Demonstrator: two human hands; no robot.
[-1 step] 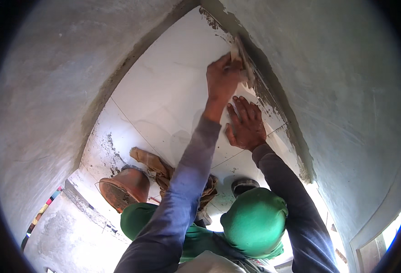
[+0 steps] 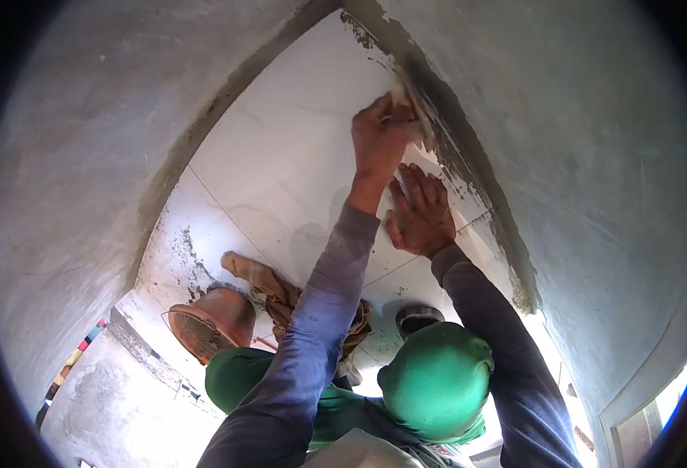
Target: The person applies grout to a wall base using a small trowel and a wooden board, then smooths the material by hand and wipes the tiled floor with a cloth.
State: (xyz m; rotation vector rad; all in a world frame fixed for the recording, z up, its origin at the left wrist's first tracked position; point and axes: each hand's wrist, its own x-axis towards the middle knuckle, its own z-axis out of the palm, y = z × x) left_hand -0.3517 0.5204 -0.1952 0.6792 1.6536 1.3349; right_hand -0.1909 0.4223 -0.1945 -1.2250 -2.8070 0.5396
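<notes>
My left hand (image 2: pixel 380 142) is closed around a thin, flat scraper-like piece (image 2: pixel 417 125), blurred by motion. It is at the right-hand edge of the white floor tile (image 2: pixel 304 117), where wet grey mortar (image 2: pixel 456 160) runs along the foot of the wall. Fingers and palm also hide part of the piece, so its full shape cannot be made out. Just nearer to me, my right hand (image 2: pixel 423 214) rests flat on the tile with its fingers spread, holding nothing. Mortar smears lie beside its fingertips.
Plastered walls rise at the left (image 2: pixel 86 156) and right (image 2: pixel 585 156), meeting in a far corner. A mortar-stained orange bucket (image 2: pixel 230 312) stands at the left near my knees, beside a crumpled brown cloth (image 2: pixel 261 281). My green-clad knee (image 2: pixel 437 382) and a dark shoe (image 2: pixel 417 318) are close below.
My left hand and the flat piece have shifted very slightly along the wall edge. My right hand stays in place.
</notes>
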